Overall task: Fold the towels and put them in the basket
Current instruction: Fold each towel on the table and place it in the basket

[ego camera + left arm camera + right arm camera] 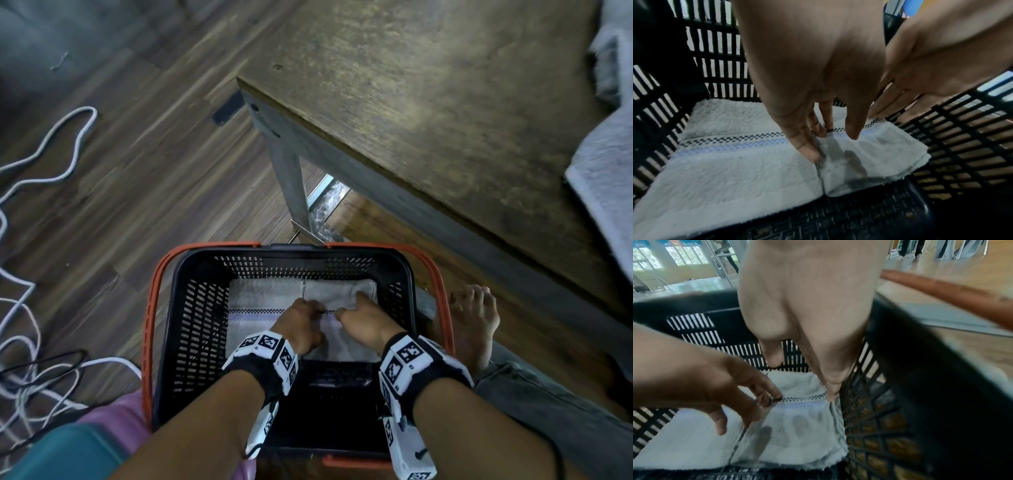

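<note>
I'm settling the folded towel (301, 308) on the basket (191, 308) floor: my left hand (301, 325) pinches its centre seam, my right hand (363, 323) presses flat. Next, fetch another towel.

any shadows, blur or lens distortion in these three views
Head view: sharp at the basket, with glare on the wooden table and its edges bowed by the lens. Left wrist view: the left hand throws finger shadows on the right towel. Right wrist view: the right hand looms large and soft.
</note>
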A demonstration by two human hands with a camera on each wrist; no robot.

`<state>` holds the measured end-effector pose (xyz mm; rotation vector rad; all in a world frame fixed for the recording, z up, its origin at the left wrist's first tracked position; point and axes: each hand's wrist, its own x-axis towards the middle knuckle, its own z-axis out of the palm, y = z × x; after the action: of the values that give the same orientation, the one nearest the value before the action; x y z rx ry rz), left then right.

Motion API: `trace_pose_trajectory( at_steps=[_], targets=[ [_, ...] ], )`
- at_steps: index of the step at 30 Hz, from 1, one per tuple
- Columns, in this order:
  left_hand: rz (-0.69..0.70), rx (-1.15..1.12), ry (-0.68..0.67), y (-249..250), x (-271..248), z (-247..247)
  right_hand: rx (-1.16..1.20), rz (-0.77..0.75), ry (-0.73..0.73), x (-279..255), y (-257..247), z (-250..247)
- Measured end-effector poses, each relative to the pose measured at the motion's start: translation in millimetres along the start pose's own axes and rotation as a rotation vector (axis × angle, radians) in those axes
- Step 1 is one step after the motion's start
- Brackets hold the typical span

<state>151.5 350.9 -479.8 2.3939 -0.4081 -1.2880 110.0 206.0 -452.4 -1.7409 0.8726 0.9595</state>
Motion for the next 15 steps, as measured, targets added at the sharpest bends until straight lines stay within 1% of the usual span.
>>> trace_pose_trajectory(
  at_steps=[2,3,4,6,7,9,10,11,13,15],
  targets=[
    [-0.003,0.038,0.001,7,-5,1,-0.009,-0.048,-0.017,-12,-7,-14],
    [-0.014,0.034,0.044,10,-7,0,0.014,-0.073,-0.032,-19,-11,-22],
    [-0.018,0.011,0.116,13,-10,-2,0.050,-0.101,-0.045,-27,-16,-28],
    [-0.019,-0.097,0.241,20,-15,-10,0.069,-0.166,-0.025,-46,-27,-36],
    [-0.028,-0.160,0.251,25,-18,-16,0.035,-0.200,-0.003,-56,-32,-38],
    [-0.025,-0.225,0.199,36,-29,-27,-0.078,-0.254,0.011,-79,-43,-37],
    [0.005,-0.240,0.174,41,-36,-34,-0.137,-0.279,0.013,-92,-49,-35],
    [0.058,-0.249,0.178,45,-45,-43,-0.194,-0.309,0.012,-104,-56,-34],
    [0.166,-0.254,0.242,52,-64,-60,-0.277,-0.373,0.007,-134,-70,-37],
    [0.233,-0.234,0.281,68,-93,-81,-0.305,-0.448,0.003,-171,-84,-49]
  ],
)
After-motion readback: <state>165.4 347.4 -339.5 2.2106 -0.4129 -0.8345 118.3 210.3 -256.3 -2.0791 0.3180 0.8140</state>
